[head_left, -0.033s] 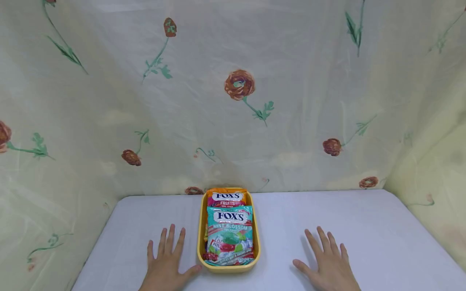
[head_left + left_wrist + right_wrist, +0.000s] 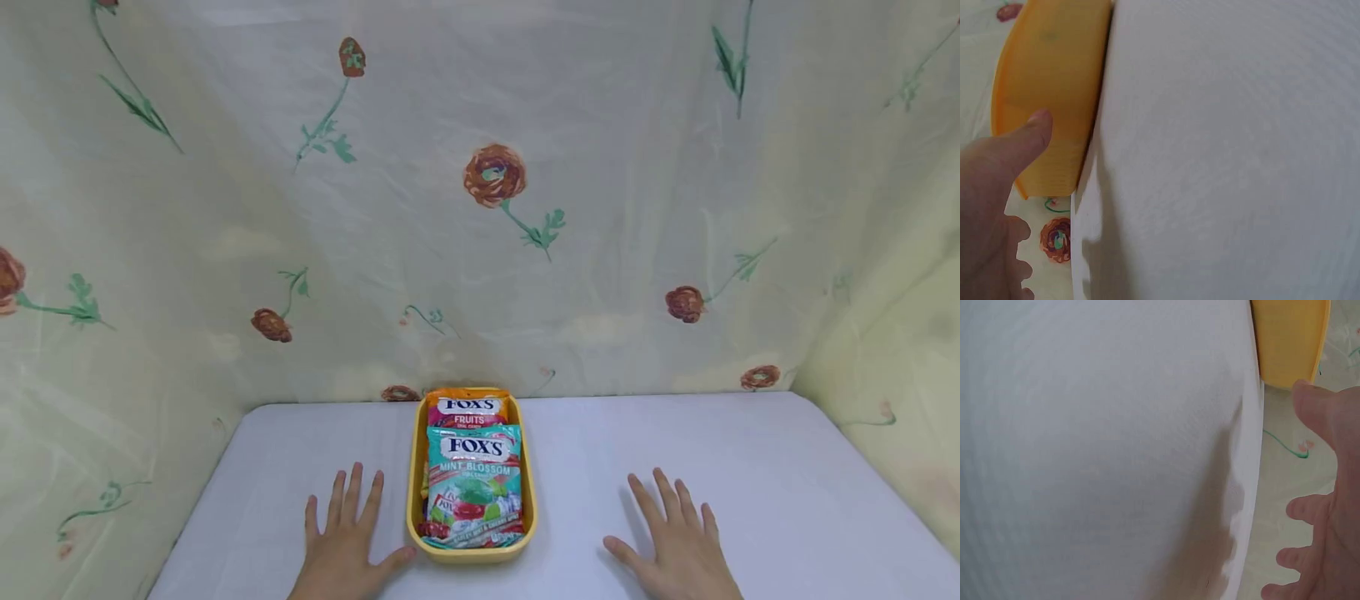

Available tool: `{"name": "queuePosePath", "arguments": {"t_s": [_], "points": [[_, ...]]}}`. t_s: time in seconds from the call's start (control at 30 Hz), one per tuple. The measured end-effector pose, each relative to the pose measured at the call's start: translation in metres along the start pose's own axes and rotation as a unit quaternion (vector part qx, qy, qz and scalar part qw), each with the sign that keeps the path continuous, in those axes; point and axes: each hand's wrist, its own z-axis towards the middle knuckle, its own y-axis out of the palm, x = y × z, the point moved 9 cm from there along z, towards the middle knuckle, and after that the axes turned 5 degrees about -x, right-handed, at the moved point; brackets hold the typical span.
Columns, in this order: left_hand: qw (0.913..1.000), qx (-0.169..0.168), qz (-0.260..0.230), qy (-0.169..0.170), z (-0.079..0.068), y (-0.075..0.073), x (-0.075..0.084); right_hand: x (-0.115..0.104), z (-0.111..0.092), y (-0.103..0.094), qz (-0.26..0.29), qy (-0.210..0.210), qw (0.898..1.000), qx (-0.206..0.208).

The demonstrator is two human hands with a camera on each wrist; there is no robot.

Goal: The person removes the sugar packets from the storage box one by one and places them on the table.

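A yellow plastic basket (image 2: 414, 500) stands on the white table, a little left of the middle in the head view. Inside it leans a teal bag of Fox's Mint Blossom candy (image 2: 474, 492), in front of an orange and pink bag of Fox's Fruits candy (image 2: 467, 408). Other packets are mostly hidden behind the teal one. My left hand (image 2: 345, 546) is spread left of the basket, its thumb near the basket's lower left corner. Farther off on the right, my right hand (image 2: 678, 542) is also spread, fingers straight. Both hold nothing.
The white tabletop (image 2: 637, 442) reaches back to a pale curtain (image 2: 600, 208) printed with red-brown flowers. That cloth also hangs along the left and right sides. In the left wrist view the basket's side wall (image 2: 1054, 69) rises beside the thumb.
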Motion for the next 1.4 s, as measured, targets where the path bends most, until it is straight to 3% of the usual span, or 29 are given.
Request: {"name": "queuePosePath", "arguments": {"t_s": [0.3, 0.37, 0.43, 0.5, 0.53, 0.63, 0.73, 0.83, 0.97, 1.13, 1.23, 1.4], "points": [[1.0, 0.0, 0.003, -0.002, 0.004, 0.002, -0.003, 0.0, -0.002, 0.005, 0.003, -0.007, 1.0, 0.007], [0.9993, 0.025, -0.027, 0.003, 0.005, -0.006, -0.001, 0.0, -0.001, 0.004, 0.013, -0.014, 1.0, 0.013], [0.993, 0.061, -0.101, 0.007, 0.008, -0.017, 0.003, 0.0, 0.002, 0.002, 0.051, -0.026, 0.998, 0.029], [0.9709, 0.09, -0.222, 0.015, 0.013, -0.026, 0.009, -0.003, 0.003, -0.001, 0.111, -0.045, 0.992, 0.048], [0.952, 0.102, -0.288, 0.017, 0.016, -0.027, 0.012, -0.004, 0.004, -0.003, 0.148, -0.055, 0.986, 0.058], [0.8804, 0.116, -0.46, 0.005, 0.024, -0.021, 0.022, -0.007, 0.004, -0.005, 0.237, -0.074, 0.965, 0.085], [0.8298, 0.13, -0.542, -0.022, 0.027, -0.009, 0.029, -0.007, 0.003, -0.003, 0.294, -0.079, 0.947, 0.1], [0.7938, 0.141, -0.59, -0.04, 0.028, -0.002, 0.034, -0.002, 0.004, 0.002, 0.365, -0.075, 0.922, 0.107], [0.7595, 0.146, -0.632, -0.053, 0.027, 0.004, 0.035, 0.008, 0.007, 0.006, 0.45, -0.058, 0.884, 0.108], [0.732, 0.153, -0.662, -0.051, 0.023, 0.01, 0.035, 0.014, 0.011, 0.008, 0.498, -0.05, 0.859, 0.107], [0.7248, 0.155, -0.67, -0.041, 0.021, 0.011, 0.038, 0.015, 0.01, 0.007, 0.514, -0.057, 0.848, 0.113], [0.7315, 0.151, -0.663, -0.044, 0.019, 0.015, 0.042, 0.016, 0.007, 0.006, 0.533, -0.051, 0.838, 0.107]]}}
